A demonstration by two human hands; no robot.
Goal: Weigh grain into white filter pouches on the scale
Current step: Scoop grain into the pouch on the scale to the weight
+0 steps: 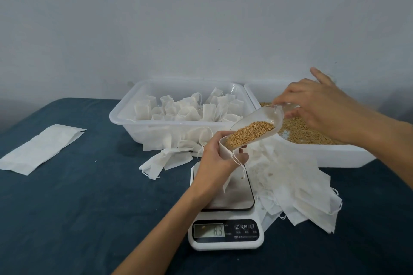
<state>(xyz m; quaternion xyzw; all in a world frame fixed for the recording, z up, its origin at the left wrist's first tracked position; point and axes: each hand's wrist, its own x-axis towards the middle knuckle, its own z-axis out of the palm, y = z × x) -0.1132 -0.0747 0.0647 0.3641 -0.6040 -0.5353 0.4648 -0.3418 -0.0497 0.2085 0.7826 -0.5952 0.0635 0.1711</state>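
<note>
Over blue cloth (78, 196), left grip (218, 154) holds pouch (225, 152) open; right grip (317, 105) pinches tilted grain scoop (257, 128).

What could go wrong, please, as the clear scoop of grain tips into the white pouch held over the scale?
1. The clear plastic scoop of golden grain looks wider than the white filter pouch mouth, so kernels may spill onto the scale.
2. The left hand holds the pouch, which may skew the reading.

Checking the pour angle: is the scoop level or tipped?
Tipped: the clear scoop slants down toward the pouch, grain gathered at its lower lip.
</note>
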